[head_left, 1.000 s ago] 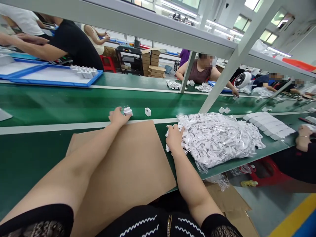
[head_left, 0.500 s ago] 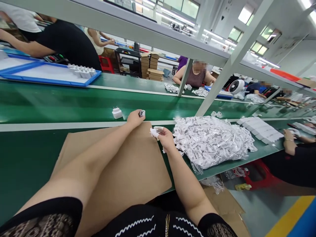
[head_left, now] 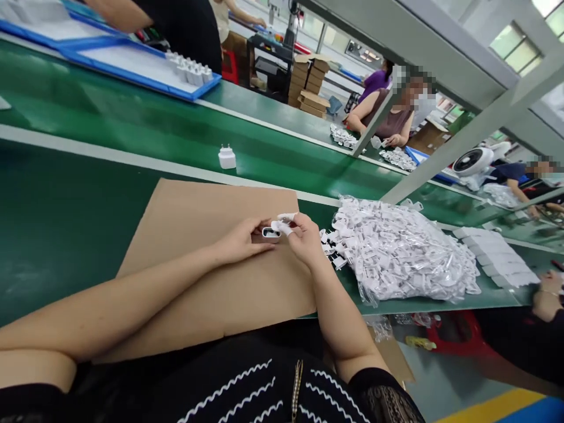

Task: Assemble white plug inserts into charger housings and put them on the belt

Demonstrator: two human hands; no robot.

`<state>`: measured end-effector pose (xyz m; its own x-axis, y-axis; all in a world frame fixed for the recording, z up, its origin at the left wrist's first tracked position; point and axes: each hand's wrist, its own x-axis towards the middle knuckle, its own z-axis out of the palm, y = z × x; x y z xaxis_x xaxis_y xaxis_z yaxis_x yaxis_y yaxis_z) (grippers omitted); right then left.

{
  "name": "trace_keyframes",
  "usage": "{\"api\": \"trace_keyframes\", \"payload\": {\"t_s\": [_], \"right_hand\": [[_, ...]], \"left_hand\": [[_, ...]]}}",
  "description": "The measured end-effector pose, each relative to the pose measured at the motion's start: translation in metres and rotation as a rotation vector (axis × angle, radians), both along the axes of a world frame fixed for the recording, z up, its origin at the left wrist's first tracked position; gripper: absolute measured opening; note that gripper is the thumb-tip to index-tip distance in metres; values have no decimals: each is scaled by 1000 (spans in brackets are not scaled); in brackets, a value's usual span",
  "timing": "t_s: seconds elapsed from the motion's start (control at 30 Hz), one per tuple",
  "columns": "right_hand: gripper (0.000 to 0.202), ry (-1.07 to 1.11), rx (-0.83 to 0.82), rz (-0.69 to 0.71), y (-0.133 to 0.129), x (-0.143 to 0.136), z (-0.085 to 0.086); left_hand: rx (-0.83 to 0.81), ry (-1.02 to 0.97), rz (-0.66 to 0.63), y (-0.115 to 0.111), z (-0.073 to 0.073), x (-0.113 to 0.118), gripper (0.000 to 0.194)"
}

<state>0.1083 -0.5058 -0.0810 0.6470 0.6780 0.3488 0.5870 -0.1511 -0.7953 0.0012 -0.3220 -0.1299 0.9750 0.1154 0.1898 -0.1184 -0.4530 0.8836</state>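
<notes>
My left hand (head_left: 240, 241) holds a small white charger body (head_left: 269, 234) with its open end facing me, over a sheet of brown cardboard (head_left: 194, 235). My right hand (head_left: 304, 238) meets it from the right and pinches a small white plastic part (head_left: 281, 225) against that body. A heap of the same white parts in clear plastic (head_left: 400, 252) lies just right of my right hand. One finished white charger with two prongs (head_left: 227, 157) stands on the green conveyor belt (head_left: 132, 126) beyond the cardboard.
A blue tray (head_left: 132, 64) with a row of white chargers sits across the belt at the far left. White boxes (head_left: 497, 258) lie in a row right of the heap. Other people work on the far side and at the right. A slanted metal frame post (head_left: 440, 158) rises behind the heap.
My left hand came back from the belt with the charger body to the middle of the cardboard. My right hand brought a white part from the heap to meet it. The camera tilted down.
</notes>
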Motion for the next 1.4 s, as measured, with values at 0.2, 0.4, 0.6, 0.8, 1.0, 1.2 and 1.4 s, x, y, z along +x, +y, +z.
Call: {"api": "trace_keyframes", "payload": {"t_s": [0.2, 0.4, 0.6, 0.8, 1.0, 1.2, 1.4], "right_hand": [[33, -351, -170, 97, 3, -5, -5], [35, -488, -289, 86, 8, -6, -9], [33, -445, -326, 79, 8, -8, -7], [36, -449, -310, 69, 8, -8, -8], [31, -505, -339, 80, 11, -10, -6], [41, -500, -427, 52, 16, -15, 0], [32, -442, -405, 3, 14, -13, -8]], "left_hand": [[31, -37, 1, 1, 0, 5, 46], [3, -25, 9, 3, 0, 6, 47], [10, -4, 3, 4, 3, 7, 49], [14, -20, -10, 4, 3, 7, 49], [20, -6, -5, 4, 4, 7, 46], [-8, -12, 13, 3, 2, 7, 44], [-28, -20, -18, -2, 6, 5, 41]]}}
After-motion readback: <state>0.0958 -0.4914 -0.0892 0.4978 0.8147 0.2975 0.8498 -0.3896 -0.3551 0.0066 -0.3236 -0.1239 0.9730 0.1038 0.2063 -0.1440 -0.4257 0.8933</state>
